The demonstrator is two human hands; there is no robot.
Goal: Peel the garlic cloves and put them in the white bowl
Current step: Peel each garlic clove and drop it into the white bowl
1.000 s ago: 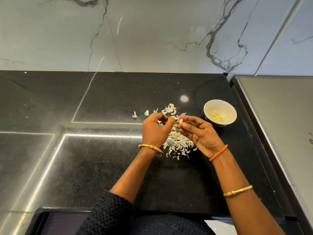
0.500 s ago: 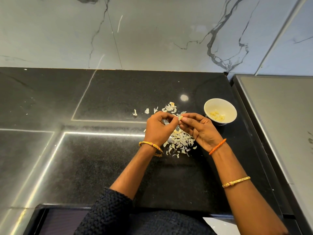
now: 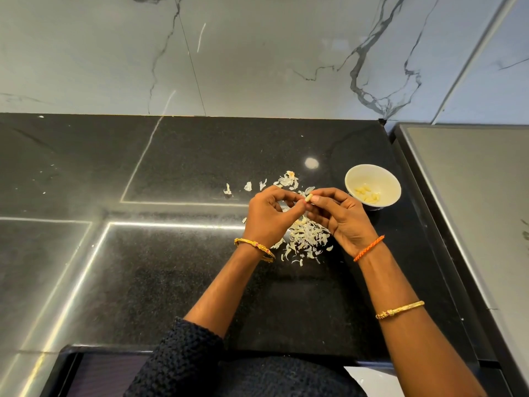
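Nearest to us, a dark knit sleeve (image 3: 183, 356) covers our left upper forearm, and both bare forearms extend forward over the black worktop (image 3: 160, 282). A gold bangle (image 3: 400, 309) sits partway up the right forearm. At the wrists we see a second gold bangle (image 3: 254, 247) on the left and an orange cord (image 3: 368, 248) on the right.

Just beyond the wrists, a pile of peels (image 3: 307, 239) lies on the worktop between and below the two hands.

Above the pile, the left hand (image 3: 267, 216) and the right hand (image 3: 342, 214) meet at their fingertips. Both are curled, and together they pinch one clove (image 3: 308, 198), which is held in the air at the point where the thumbs and forefingers come together. The clove appears pale and mostly bare; we cannot tell whether any skin remains on it.

Just to the right of the right hand stands the white bowl (image 3: 372, 174), upright on the worktop. It contains several peeled cloves (image 3: 367, 194).

Beyond the hands, more loose skin scraps (image 3: 286, 180) lie scattered on the worktop.

Farthest away, a marble wall (image 3: 257, 53) rises from the rear edge of the worktop.
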